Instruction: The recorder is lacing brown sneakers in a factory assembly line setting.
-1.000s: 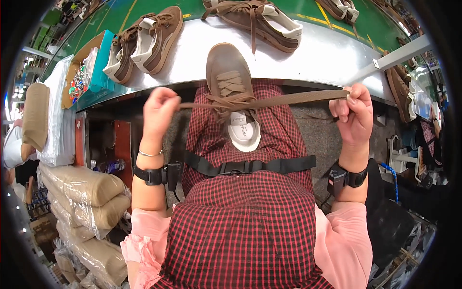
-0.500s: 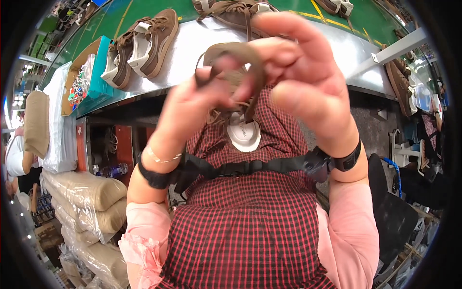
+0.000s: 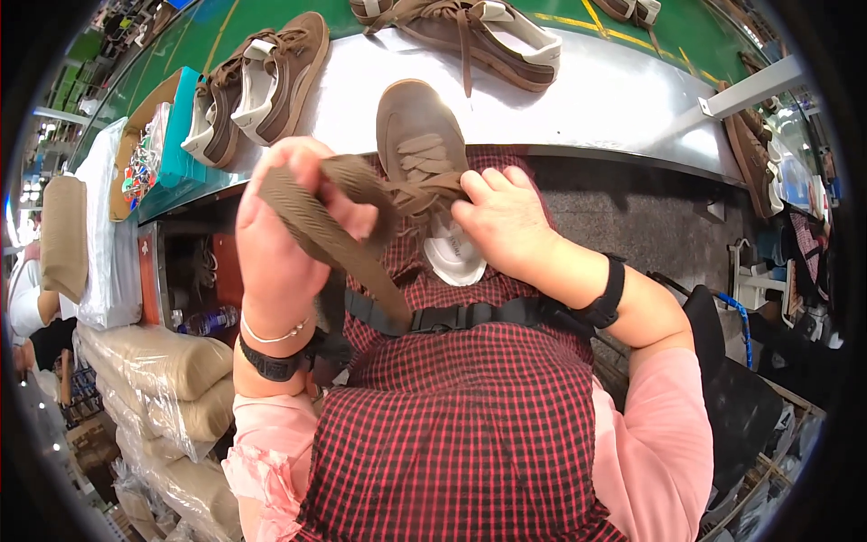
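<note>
On the person's lap, against the red checked apron (image 3: 470, 406), a brown suede shoe (image 3: 420, 135) lay with its toe pointing away toward the metal table (image 3: 623, 90). Its wide brown lace (image 3: 334, 244) ran from the eyelets up over the left hand (image 3: 280, 244), whose fingers were clenched around the band, a loose end hanging down past the wrist. The right hand (image 3: 506, 221) pressed on the shoe's tongue area, fingertips pinching the lace where it crossed; how tightly could not be told. A white insole (image 3: 454, 257) showed at the shoe's open heel, just beside that hand.

Farther off on the table stood a pair of matching brown shoes (image 3: 257, 86) with white linings, and another laced shoe (image 3: 470, 32) lay near the far edge. At the table's left end a teal tray (image 3: 176, 135) leaned beside a clear bag of small coloured pieces (image 3: 143, 167); what they were could not be made out. Below the table, plastic-wrapped tan bundles (image 3: 163, 379) were stacked on the floor at the person's left.
</note>
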The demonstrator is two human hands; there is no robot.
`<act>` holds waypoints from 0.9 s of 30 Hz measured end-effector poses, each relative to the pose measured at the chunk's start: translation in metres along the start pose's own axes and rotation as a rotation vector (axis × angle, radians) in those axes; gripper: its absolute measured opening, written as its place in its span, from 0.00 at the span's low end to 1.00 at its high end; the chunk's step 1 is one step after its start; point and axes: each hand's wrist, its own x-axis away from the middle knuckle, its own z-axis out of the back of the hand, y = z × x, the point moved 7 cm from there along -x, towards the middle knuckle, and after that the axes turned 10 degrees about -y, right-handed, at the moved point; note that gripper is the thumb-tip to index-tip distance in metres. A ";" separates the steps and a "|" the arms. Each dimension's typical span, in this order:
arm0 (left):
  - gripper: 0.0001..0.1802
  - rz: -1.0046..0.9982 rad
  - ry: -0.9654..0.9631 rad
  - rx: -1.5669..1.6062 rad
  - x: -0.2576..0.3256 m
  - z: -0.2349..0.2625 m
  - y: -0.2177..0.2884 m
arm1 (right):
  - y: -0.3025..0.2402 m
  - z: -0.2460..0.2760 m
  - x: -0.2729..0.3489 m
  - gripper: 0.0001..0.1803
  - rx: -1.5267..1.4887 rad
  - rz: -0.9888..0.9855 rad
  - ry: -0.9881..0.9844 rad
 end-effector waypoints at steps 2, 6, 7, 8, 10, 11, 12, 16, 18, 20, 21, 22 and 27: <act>0.13 0.014 0.113 -0.238 0.004 0.021 0.008 | 0.015 0.000 0.015 0.10 -0.455 0.093 0.033; 0.13 0.027 0.266 -0.196 0.033 0.057 0.017 | 0.068 0.037 0.058 0.09 -1.524 0.305 0.129; 0.12 0.069 0.289 -0.182 0.036 0.058 0.015 | 0.099 0.030 0.074 0.09 -1.670 0.169 0.222; 0.12 0.070 0.291 -0.178 0.037 0.056 0.014 | 0.126 0.017 0.085 0.09 -1.810 0.029 0.319; 0.12 0.058 0.049 -0.225 0.021 0.031 0.016 | 0.180 -0.015 0.096 0.11 -1.343 -0.609 0.442; 0.13 0.001 0.296 -0.199 0.019 0.028 0.015 | 0.196 -0.025 0.100 0.16 -0.549 -0.782 0.355; 0.13 -0.013 0.306 -0.202 0.014 0.013 0.014 | 0.168 -0.016 0.085 0.20 -0.134 -0.680 0.297; 0.13 0.004 -0.090 -0.392 -0.008 -0.048 -0.002 | 0.026 0.075 0.021 0.21 -0.434 0.163 0.425; 0.12 0.196 -0.309 -0.439 -0.020 -0.060 -0.021 | -0.012 0.075 0.009 0.18 -0.949 0.395 0.255; 0.12 0.305 -0.338 -0.496 -0.026 -0.065 -0.024 | -0.022 0.068 0.000 0.13 -0.946 0.517 0.372; 0.12 0.306 -0.341 -0.502 -0.026 -0.060 -0.025 | -0.015 0.058 -0.010 0.09 -1.254 0.465 0.092; 0.13 0.069 -0.325 -0.820 -0.027 -0.056 -0.011 | -0.009 0.049 -0.010 0.13 -1.261 0.501 0.035; 0.16 -0.029 -0.183 -1.353 0.009 0.007 -0.026 | 0.056 0.016 0.015 0.12 -2.089 0.053 0.279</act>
